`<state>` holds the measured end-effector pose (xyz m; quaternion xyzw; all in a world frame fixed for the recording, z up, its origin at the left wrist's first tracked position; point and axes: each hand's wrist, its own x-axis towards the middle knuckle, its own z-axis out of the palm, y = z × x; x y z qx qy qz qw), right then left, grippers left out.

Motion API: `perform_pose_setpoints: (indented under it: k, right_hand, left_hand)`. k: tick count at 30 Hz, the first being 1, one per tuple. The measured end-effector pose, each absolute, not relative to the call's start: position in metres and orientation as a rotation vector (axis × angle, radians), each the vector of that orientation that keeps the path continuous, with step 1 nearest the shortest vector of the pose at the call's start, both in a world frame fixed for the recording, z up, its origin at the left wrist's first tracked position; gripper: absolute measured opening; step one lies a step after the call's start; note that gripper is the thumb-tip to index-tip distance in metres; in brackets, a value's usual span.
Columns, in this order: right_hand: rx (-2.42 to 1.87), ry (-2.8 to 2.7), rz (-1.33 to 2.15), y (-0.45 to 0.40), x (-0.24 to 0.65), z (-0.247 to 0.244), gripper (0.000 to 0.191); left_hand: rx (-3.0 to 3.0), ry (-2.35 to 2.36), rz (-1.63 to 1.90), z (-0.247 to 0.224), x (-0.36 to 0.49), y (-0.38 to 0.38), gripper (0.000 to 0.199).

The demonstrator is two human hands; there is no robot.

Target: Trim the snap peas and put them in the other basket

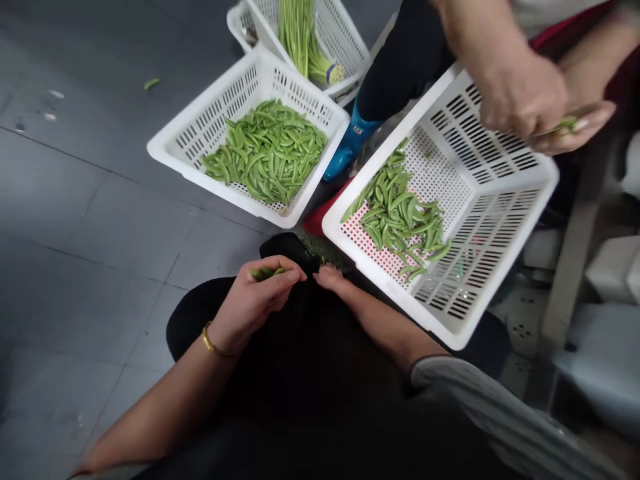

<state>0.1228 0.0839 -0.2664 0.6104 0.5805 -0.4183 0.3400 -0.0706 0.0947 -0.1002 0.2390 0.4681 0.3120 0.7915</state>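
My left hand (267,287), with a gold bangle at the wrist, is closed around a few green pea pods (267,272). Lower down, my right hand (330,275) reaches in between my knees, beside a dark heap of green scraps (320,252); its fingers are too small and shadowed to make out. Ahead of my left hand, a white perforated basket (173,148) holds a large pile of pea pods (273,153). A second white basket (505,233), tilted on the right, has a smaller heap of pods (400,213) along its left side.
Across from me, a co-worker's hands (530,100) hold pods above the right basket. The co-worker's blue boot (350,143) stands between the baskets. Behind is another white basket (345,30) with long green stalks (300,40). A single pod (151,84) lies on the grey tiled floor (100,220).
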Motion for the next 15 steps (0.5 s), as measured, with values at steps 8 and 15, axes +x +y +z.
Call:
perform_pose_setpoints:
  k: [8,15]
  right_hand:
    - [1.531,2.383,-0.652,0.017,0.113,-0.114,0.06]
    - [1.305,2.849,-0.508,-0.008,0.131,-0.052,0.051]
  left_hand:
    - [1.32,1.261,0.579,-0.122,-0.052,0.065,0.025]
    - [1.141,1.225,0.793,-0.107,-0.031,0.034,0.029]
